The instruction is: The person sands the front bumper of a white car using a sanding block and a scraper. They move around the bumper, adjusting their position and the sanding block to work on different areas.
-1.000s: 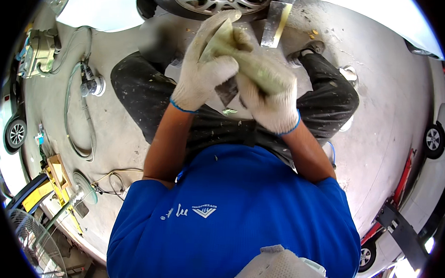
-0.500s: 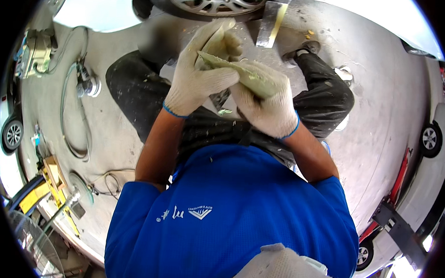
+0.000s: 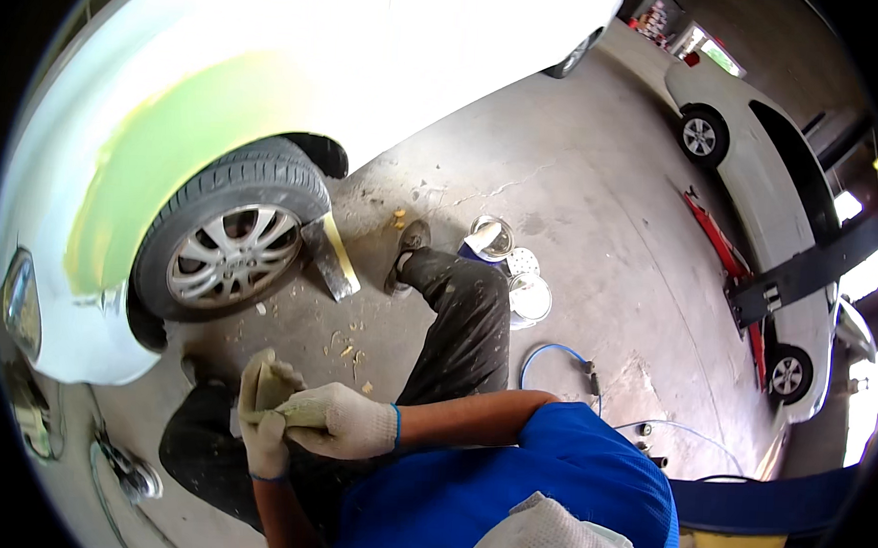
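Note:
My left hand (image 3: 267, 404), in a pale knit work glove with a blue cuff, is upright in front of my lap. Its fingers curl over and its thumb presses toward a thin flat piece (image 3: 306, 411) smeared pale green. My right hand (image 3: 354, 424), gloved the same way, grips that piece from the right. The gloves hide most of it, so its full shape and material cannot be told. Ahead is a white car (image 3: 399, 57), with a pale green and yellow coated patch (image 3: 160, 164) on its fender above the wheel (image 3: 234, 255).
A board with a yellow strip (image 3: 330, 255) leans by the tyre. Opened cans (image 3: 529, 299) stand right of my knee, near a blue hose (image 3: 553, 348). A round sander (image 3: 136, 476) lies on the floor at left. Another white car (image 3: 786, 172) is at far right.
My view has swung right and up, bringing the car's fender and the cans into sight. Both hands stay together at the green-smeared piece, now lower left in the picture.

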Motion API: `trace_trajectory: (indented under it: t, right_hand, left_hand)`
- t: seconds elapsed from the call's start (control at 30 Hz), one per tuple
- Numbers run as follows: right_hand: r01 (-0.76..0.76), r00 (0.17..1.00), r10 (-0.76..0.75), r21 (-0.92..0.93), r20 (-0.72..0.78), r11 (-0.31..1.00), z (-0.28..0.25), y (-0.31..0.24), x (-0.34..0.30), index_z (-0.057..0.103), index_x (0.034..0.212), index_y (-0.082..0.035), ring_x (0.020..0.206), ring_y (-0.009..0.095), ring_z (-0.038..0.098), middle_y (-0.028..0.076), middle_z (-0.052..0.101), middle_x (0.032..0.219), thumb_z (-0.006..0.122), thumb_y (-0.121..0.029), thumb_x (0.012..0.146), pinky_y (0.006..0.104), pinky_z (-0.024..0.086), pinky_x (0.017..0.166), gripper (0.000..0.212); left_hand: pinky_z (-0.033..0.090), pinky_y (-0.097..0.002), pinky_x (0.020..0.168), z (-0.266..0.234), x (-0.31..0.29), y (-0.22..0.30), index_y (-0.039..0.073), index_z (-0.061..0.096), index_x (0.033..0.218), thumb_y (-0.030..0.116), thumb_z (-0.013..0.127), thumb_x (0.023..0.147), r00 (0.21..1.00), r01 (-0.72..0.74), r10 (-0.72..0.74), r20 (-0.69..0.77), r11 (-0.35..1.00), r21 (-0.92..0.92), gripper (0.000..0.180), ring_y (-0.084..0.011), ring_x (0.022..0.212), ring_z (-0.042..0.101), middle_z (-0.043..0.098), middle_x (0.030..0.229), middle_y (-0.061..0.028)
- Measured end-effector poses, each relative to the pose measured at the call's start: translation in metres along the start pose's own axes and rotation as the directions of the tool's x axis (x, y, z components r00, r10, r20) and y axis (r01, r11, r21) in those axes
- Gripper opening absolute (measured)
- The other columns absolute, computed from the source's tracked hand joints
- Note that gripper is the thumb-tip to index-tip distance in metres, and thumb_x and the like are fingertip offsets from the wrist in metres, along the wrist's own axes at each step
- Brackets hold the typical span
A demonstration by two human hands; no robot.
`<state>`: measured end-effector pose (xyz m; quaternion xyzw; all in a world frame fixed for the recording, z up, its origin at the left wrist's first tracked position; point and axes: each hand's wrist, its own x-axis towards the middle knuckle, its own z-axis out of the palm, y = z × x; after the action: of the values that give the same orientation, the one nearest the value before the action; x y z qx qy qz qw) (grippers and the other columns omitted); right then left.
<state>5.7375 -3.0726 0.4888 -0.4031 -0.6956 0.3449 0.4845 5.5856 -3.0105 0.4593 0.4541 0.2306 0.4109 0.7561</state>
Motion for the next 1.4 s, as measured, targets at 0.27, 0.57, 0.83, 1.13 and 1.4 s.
trace_trajectory:
  t: [0.27,0.57,0.83,1.13,1.4]
  right_hand:
    - [-0.036,0.999,0.037,0.068,-0.004,0.997,0.001,-0.009,0.002,0.067,0.118,-0.014,0.091,0.035,0.065,0.016,0.067,0.101,0.058,-0.006,0.084,0.0394,0.053,0.084,0.036]
    - [-0.042,0.998,0.046,0.086,-0.046,0.995,0.001,0.005,0.012,0.066,0.12,-0.013,0.086,0.034,0.066,0.016,0.067,0.096,0.06,-0.005,0.085,0.0373,0.053,0.08,0.037]
    - [-0.118,0.973,0.101,-0.069,-0.208,0.991,-0.01,0.015,0.013,0.065,0.124,-0.014,0.089,0.036,0.065,0.017,0.068,0.102,0.057,-0.004,0.084,0.0393,0.053,0.081,0.042]
    - [-0.251,0.96,0.252,0.022,-0.126,0.968,-0.025,0.006,0.023,0.066,0.122,-0.016,0.092,0.035,0.065,0.016,0.067,0.104,0.06,-0.005,0.082,0.037,0.052,0.087,0.041]
    - [-0.343,0.909,0.323,0.032,0.264,0.939,-0.041,-0.003,0.014,0.071,0.104,-0.007,0.066,0.017,0.063,0.012,0.069,0.08,0.064,-0.012,0.085,0.032,0.052,0.063,0.021]
  left_hand:
    - [0.044,-0.0342,0.099,-0.001,-0.008,0.007,0.001,0.04,0.141,0.05,0.087,0.065,0.999,-0.001,0.006,-0.048,0.994,0.109,0.102,-0.0189,0.111,0.055,0.055,0.12,-0.0075]
    - [0.044,-0.034,0.098,-0.009,-0.003,-0.001,-0.001,0.042,0.139,0.041,0.072,0.082,0.991,-0.062,0.089,-0.102,0.969,0.238,0.076,-0.0205,0.111,0.056,0.058,0.118,-0.0105]
    - [0.042,-0.033,0.1,-0.004,-0.001,0.003,-0.001,0.044,0.137,0.046,0.073,0.082,0.986,-0.099,0.139,-0.088,0.928,0.359,0.078,-0.0203,0.112,0.055,0.056,0.123,-0.01]
    - [0.041,-0.0332,0.102,-0.027,-0.008,-0.007,-0.001,0.041,0.14,0.057,0.081,0.068,0.997,-0.062,0.07,-0.013,0.944,0.324,0.1,-0.0199,0.118,0.053,0.055,0.123,-0.008]
    - [0.047,-0.0331,0.096,-0.01,-0.009,0.023,-0.003,0.044,0.139,0.038,0.091,0.058,0.99,0.069,-0.133,0.049,0.753,0.654,0.102,-0.02,0.113,0.058,0.059,0.124,-0.0108]
